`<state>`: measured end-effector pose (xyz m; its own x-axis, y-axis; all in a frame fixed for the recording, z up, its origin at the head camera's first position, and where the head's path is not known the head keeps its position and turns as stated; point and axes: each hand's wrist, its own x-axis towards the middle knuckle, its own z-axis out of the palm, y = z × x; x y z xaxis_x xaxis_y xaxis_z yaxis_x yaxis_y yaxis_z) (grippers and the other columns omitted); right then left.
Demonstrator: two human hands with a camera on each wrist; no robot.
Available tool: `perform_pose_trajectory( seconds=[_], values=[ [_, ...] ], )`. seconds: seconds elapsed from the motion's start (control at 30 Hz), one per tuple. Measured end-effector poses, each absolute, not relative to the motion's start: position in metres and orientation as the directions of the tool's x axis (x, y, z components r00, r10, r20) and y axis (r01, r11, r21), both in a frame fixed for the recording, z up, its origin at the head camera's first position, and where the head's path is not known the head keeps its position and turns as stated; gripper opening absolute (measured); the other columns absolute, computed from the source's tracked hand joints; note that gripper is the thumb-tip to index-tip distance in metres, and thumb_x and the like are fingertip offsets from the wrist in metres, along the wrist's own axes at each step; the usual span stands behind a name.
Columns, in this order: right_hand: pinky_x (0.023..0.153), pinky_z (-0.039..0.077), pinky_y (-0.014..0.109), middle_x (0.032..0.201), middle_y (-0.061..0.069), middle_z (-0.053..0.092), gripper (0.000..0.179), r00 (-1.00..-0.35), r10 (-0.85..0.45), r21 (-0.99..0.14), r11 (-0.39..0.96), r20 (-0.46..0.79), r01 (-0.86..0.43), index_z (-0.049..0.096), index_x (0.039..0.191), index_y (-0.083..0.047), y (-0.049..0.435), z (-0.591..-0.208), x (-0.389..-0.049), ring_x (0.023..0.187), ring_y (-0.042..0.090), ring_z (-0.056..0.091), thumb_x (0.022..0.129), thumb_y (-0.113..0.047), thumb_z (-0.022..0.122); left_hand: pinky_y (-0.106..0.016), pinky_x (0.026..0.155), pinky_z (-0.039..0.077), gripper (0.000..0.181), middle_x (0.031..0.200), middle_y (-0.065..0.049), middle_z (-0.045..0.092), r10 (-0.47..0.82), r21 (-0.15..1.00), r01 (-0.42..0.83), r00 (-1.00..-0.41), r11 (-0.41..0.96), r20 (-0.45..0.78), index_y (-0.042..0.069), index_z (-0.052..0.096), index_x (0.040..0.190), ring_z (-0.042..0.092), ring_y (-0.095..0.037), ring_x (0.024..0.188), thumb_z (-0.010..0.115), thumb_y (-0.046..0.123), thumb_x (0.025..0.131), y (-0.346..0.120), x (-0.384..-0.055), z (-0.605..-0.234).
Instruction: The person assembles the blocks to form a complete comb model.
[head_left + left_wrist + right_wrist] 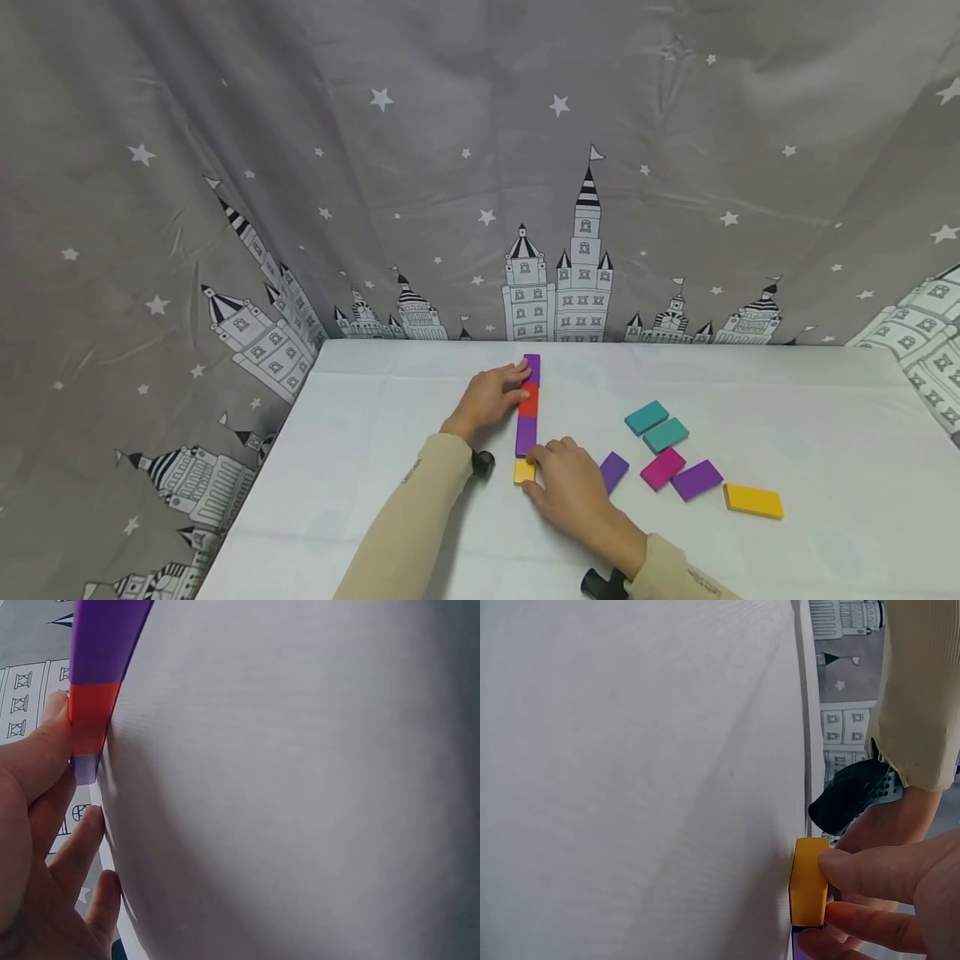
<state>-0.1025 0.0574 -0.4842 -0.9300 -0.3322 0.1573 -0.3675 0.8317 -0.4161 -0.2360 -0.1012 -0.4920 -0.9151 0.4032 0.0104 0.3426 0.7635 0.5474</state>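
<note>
Four kinds of contact meet along one straight row of flat rectangular blocks. From the far end it runs purple block (pixel 533 368), red block (pixel 528 402), second purple block (pixel 527 435), then yellow block (pixel 524 472). My left hand (pixel 486 400) lies along the row's left side, its thumb touching the red block and a forefinger at the far purple one; its other fingers are spread. With thumb and fingertips my right hand (pixel 572 487) pinches the yellow block (pixel 808 881) at the near end. Part of that block is covered by the fingers.
Right of my hands lie two teal blocks (pixel 647 418), a magenta block (pixel 663 469), a purple block (pixel 697 480) and a yellow block (pixel 753 501). Another purple block (pixel 614 472) is partly behind my right hand. A grey castle-print curtain (pixel 465 183) backs the white table (pixel 360 433).
</note>
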Motion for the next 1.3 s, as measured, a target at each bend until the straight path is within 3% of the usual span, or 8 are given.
perform_pose_trajectory(
  seconds=[0.27, 0.93, 1.3],
  values=[
    [0.074, 0.054, 0.037, 0.087, 0.002, 0.069, 0.026, -0.936, -0.319, -0.44, 0.827, 0.146, -0.351, 0.074, 0.096, -0.009, 0.057, -0.485, -0.106, 0.085, 0.019, 0.059, 0.079, -0.024, 0.086, -0.054, 0.12, 0.025, 0.051, 0.154, 0.006, 0.045, 0.4, 0.57, 0.324, -0.917, 0.755, -0.01, 0.017, 0.055, 0.144, 0.04, -0.021, 0.144, 0.069, 0.026, 0.096, -0.102, -0.237, -0.492],
    [0.069, 0.052, 0.034, 0.085, 0.0, 0.068, 0.026, -0.931, -0.308, -0.463, 0.807, 0.198, -0.365, 0.072, 0.094, -0.009, 0.058, -0.488, -0.112, 0.08, 0.017, 0.058, 0.078, -0.024, 0.087, -0.051, 0.119, 0.028, 0.051, 0.153, 0.004, 0.047, 0.405, 0.573, 0.338, -0.914, 0.747, 0.011, 0.015, 0.057, 0.143, 0.041, -0.023, 0.143, 0.07, 0.025, 0.095, -0.104, -0.24, -0.493],
    [0.074, 0.054, 0.035, 0.098, 0.0, 0.071, 0.031, -0.976, -0.15, -0.551, 0.807, 0.157, -0.213, 0.074, 0.106, -0.012, 0.097, -0.463, -0.101, 0.091, 0.018, 0.06, 0.081, -0.027, 0.085, -0.051, 0.118, 0.03, 0.05, 0.151, 0.003, 0.049, 0.417, 0.565, 0.362, -0.908, 0.742, 0.034, 0.012, 0.058, 0.141, 0.044, -0.024, 0.141, 0.071, 0.024, 0.094, -0.102, -0.239, -0.494]
  ],
)
